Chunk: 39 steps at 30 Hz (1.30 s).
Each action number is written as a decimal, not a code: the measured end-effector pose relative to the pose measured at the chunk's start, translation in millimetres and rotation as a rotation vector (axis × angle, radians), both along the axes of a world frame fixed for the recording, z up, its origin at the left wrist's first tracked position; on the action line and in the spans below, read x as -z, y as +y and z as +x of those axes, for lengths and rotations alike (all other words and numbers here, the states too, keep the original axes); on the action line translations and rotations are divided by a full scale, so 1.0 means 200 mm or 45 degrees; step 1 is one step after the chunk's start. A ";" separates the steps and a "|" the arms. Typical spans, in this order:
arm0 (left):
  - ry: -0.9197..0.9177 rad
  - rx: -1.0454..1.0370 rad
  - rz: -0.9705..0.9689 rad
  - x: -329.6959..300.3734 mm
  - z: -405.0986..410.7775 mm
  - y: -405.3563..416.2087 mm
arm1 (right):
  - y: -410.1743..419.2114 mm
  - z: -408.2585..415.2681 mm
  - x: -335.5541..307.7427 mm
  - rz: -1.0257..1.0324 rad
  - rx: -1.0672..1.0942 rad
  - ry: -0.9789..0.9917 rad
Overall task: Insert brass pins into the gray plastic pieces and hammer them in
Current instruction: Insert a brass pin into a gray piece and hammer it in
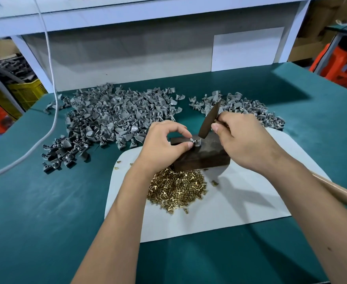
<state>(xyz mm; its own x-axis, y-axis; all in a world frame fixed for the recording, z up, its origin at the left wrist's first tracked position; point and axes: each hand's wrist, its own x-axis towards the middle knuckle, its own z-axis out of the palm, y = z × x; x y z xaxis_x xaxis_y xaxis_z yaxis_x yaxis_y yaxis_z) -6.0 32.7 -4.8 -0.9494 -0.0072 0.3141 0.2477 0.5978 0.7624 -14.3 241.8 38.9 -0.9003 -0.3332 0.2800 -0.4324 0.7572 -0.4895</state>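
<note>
Gray piece (195,142) — pinched by left fingers (186,145)

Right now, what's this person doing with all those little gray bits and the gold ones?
A person is assembling small parts. The left hand pinches a gray plastic piece on a dark wooden block, while the right hand grips a hammer, its head resting just beside the piece. A heap of brass pins lies on the white mat, with piles of gray pieces behind.
</note>
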 end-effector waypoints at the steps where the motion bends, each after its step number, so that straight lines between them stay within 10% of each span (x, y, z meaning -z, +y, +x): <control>1: -0.015 -0.002 0.001 0.00 0.00 0.01 | -0.01 0.00 0.00 0.027 -0.009 -0.003; 17: -0.022 -0.014 0.019 -0.01 0.00 0.02 | -0.06 0.02 -0.09 0.111 0.034 0.283; 39: -0.127 -0.003 0.216 -0.01 0.02 0.09 | 0.34 -0.07 0.04 0.349 0.034 -0.257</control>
<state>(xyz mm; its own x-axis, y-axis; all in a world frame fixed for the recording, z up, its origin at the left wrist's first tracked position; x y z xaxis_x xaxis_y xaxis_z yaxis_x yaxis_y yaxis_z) -2.0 50.2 -2.1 -0.9756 -0.0546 0.2125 0.1645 0.4590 0.8731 -29.3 309.7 31.5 -0.9378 -0.3471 -0.0018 -0.3259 0.8822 -0.3399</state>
